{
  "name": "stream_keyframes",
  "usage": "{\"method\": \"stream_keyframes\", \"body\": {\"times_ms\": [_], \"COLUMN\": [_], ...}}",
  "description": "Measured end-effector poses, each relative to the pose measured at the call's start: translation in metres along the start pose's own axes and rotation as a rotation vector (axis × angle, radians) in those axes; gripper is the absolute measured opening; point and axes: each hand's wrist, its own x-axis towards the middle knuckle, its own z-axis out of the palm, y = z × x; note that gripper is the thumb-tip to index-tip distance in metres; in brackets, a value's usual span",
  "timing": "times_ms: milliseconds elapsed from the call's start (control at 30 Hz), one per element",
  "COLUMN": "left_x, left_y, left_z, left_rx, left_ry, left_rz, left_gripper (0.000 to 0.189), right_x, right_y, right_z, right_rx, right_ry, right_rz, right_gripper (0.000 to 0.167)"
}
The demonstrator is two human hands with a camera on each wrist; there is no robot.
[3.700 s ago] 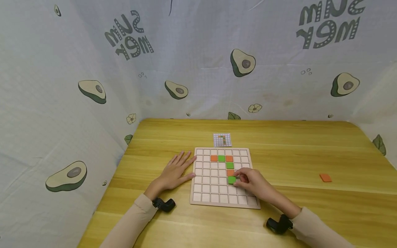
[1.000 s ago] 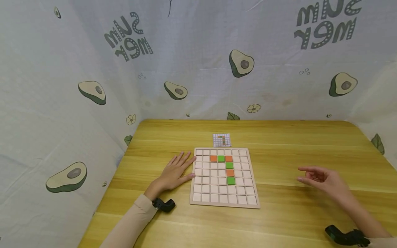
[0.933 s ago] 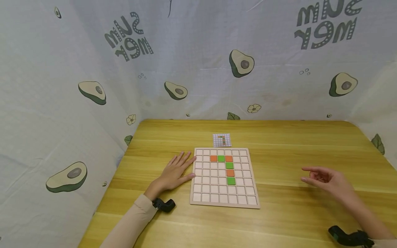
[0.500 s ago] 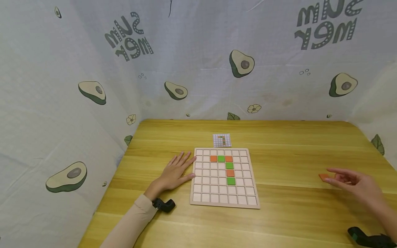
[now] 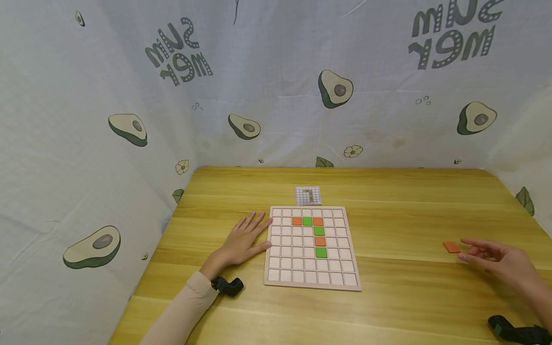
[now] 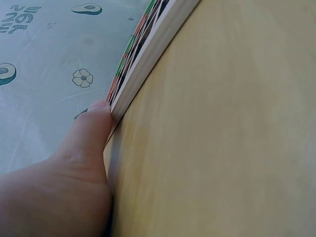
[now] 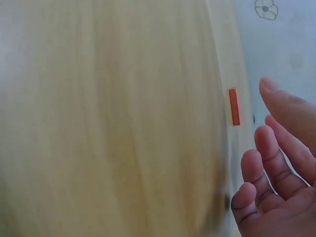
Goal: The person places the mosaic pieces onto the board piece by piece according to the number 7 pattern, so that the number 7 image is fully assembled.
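My left hand [image 5: 243, 242] lies flat with fingers spread, its index finger and thumb touching the left edge of the pale wooden grid board [image 5: 284, 277]. In the left wrist view the thumb [image 6: 86, 133] meets the board's side [image 6: 148, 54]. Orange and green square tiles sit in the board's cells, a short row leading into a column; the lowest is a green tile [image 5: 321, 252]. Far to the right, a loose orange tile [image 5: 452, 247] lies on the table. Just right of it is my right hand [image 5: 504, 261], thumb and fingers apart, holding nothing.
Behind the board lies a small printed card [image 5: 308, 195] with a coloured grid pattern. The wooden table [image 5: 396, 206] ends at a white curtain [image 5: 280, 96] printed with avocados. Each wrist wears a black camera [image 5: 228, 286].
From the green tile on the board, my right hand has moved far right to beside the loose orange tile. That green tile now lies in its cell. My left hand has stayed put.
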Motion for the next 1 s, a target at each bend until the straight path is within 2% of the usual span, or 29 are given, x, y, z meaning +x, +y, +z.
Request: {"method": "stream_keyframes", "body": {"times_ms": [200, 500, 733, 867, 1000], "left_x": [-0.001, -0.001, -0.001, -0.001, -0.001], "left_y": [0.001, 0.001, 0.001, 0.002, 0.002], "left_z": [-0.002, -0.002, -0.002, -0.002, -0.002], "left_rx": [-0.002, -0.004, -0.003, -0.010, -0.010], "left_ry": [-0.009, -0.003, -0.002, 0.004, 0.006], "left_rz": [-0.001, 0.003, 0.001, 0.006, 0.005], "left_gripper": [0.069, 0.070, 0.069, 0.069, 0.069], "right_x": [0.004, 0.012, 0.012, 0.012, 0.013], "right_y": [0.001, 0.009, 0.001, 0.000, 0.000], "right_z": [0.000, 0.005, 0.005, 0.006, 0.005], "right_rx": [-0.020, -0.048, 0.003, -0.013, -0.020], "right_ry": [-0.013, -0.031, -0.078, -0.082, -0.088], "right_rz": [0.001, -0.044, -0.084, -0.114, -0.100], "right_gripper": [0.027, 0.037, 0.025, 0.024, 0.021]}}
